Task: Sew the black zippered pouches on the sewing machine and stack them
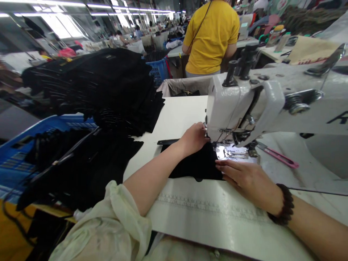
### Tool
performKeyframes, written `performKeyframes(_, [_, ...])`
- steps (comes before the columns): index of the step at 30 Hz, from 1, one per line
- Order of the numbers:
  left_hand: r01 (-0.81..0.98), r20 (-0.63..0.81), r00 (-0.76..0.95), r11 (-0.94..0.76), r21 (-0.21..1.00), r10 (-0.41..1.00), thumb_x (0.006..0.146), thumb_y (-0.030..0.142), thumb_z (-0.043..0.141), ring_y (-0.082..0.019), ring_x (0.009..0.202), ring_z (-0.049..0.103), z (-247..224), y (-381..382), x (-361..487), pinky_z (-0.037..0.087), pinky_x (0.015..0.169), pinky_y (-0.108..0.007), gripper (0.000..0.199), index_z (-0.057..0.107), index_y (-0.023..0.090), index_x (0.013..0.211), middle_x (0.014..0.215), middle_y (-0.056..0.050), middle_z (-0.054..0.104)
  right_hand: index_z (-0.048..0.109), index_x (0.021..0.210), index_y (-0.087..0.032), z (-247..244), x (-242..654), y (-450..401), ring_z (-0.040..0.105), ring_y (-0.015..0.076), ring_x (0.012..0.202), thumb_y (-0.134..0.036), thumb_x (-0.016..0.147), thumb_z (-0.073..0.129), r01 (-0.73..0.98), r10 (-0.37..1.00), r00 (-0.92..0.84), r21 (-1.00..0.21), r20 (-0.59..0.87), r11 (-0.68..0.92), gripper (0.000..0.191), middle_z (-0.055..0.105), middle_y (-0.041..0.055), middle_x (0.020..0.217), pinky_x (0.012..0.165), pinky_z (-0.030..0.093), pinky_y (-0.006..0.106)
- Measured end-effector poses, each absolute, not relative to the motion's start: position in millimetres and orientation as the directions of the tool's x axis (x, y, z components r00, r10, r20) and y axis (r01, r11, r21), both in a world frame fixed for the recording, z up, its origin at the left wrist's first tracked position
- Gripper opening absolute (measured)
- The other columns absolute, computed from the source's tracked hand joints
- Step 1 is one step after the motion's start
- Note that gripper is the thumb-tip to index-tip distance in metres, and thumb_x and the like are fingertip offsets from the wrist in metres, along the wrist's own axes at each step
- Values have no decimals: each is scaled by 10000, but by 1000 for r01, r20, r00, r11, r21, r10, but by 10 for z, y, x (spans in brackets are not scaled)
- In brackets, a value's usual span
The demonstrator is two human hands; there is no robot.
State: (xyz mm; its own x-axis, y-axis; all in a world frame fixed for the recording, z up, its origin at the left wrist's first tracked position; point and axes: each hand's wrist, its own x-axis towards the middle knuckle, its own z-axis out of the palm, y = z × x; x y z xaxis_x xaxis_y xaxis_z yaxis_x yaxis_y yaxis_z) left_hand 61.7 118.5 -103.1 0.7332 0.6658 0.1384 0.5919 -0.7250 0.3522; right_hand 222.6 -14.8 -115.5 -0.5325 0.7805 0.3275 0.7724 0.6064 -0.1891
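A black cloth piece (195, 165) lies flat on the sewing machine's white table, its right edge against the lit metal needle plate (231, 152). Along its far edge runs a narrow black strip (167, 141). My left hand (194, 137) is closed at the cloth's far right corner, close to the machine head; its fingertips are partly hidden. Fingers stretched out, my right hand (247, 181) rests on the cloth's near right edge, just in front of the plate. The white sewing machine (244, 105) stands over the plate, its needle area partly hidden.
A tall stack of black cloth pieces (108, 83) stands at the left. Below it, a blue basket (81, 121) carries more black pieces. Pink-handled snips (282, 156) lie right of the needle plate. A person in a yellow shirt (212, 36) stands beyond the table.
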Motion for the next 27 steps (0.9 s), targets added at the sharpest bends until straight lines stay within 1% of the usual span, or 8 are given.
performKeyframes(3, [603,133,768,-777,181,627,813,284,504,-212,971,523,-906,891,466,423,846,-318,239,623,114,931,1021,-89,581,571,1026,-212,-1006,2521,-145,554,218,939,-263,744,575,770,802,-576,-224,159,598,286,585,70,1049,766,470,351])
performKeyframes(7, [416,35,905,-899,137,424,753,487,530,-210,986,518,-897,498,310,430,853,-321,452,600,123,1013,1084,-69,571,616,859,-260,-899,2832,-105,548,230,887,-326,657,661,763,792,-611,-271,-3,587,217,567,42,992,714,461,353])
performKeyframes(10, [412,58,905,-902,132,422,782,415,531,-202,989,522,-978,392,269,439,839,-316,382,585,144,1044,1109,-58,566,612,806,-248,-887,2894,-81,546,203,837,-303,711,617,714,750,-660,-334,-32,615,110,567,34,897,678,444,320])
performKeyframes(14, [404,133,880,-865,297,456,860,264,426,-150,958,553,-1016,431,264,439,845,-268,251,615,163,992,1062,-28,605,601,731,-231,-913,2757,-70,523,175,735,-299,769,554,721,761,-647,-289,46,630,91,557,32,787,621,399,301])
performKeyframes(18, [408,161,829,-775,482,536,858,205,411,-138,920,579,-992,482,261,439,835,-244,243,615,121,958,984,-44,637,575,693,-187,-1043,2415,12,474,170,620,-293,761,553,890,875,-433,-49,214,453,127,545,31,674,570,338,296])
performKeyframes(21, [457,125,763,-666,589,634,845,201,420,-140,813,598,-992,518,247,455,737,-236,219,620,122,888,858,-36,649,556,691,-155,-1144,2225,71,475,161,617,-265,807,489,930,859,-360,65,364,362,174,550,51,685,546,314,276])
performKeyframes(25, [523,96,630,-512,682,771,847,207,391,-101,578,532,-1022,580,228,397,533,-197,283,573,122,647,580,14,545,571,831,-110,-1147,2206,-24,498,177,718,-234,839,448,798,695,-577,116,430,591,174,568,85,792,592,348,284])
performKeyframes(27, [530,121,587,-493,690,801,843,201,384,-89,527,489,-1034,595,229,364,493,-194,299,538,125,597,525,28,487,564,921,-89,-1123,2215,-111,493,173,718,-199,847,434,714,598,-668,153,444,684,186,569,83,783,616,362,300])
